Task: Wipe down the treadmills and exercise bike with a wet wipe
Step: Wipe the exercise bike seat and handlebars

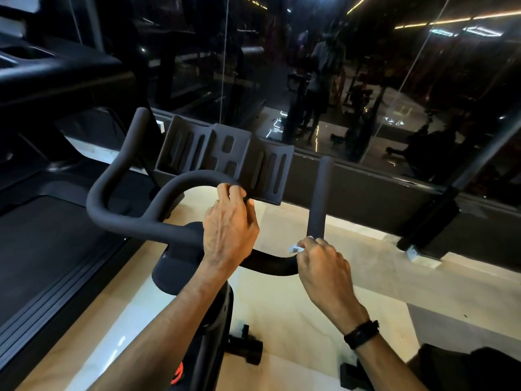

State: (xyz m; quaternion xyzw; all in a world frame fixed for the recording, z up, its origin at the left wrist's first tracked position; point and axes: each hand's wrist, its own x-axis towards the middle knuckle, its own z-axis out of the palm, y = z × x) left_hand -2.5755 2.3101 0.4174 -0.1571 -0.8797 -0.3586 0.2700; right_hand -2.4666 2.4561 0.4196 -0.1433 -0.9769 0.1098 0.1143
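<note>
right hand (321,261) clutches the wet wipe (296,248) at the handlebar (146,224) bend; left hand (229,224) grips the loop; bunched wipe may skip spots.

the single head camera is looking forward and down from above the exercise bike (197,277), sitting close over its handlebar (127,224). it is facing a dark glass wall (366,94) just beyond the bike. a treadmill (42,235) is filling the left edge, pale floor (282,306) is showing below, and both forearms are reaching in from the bottom.
</note>
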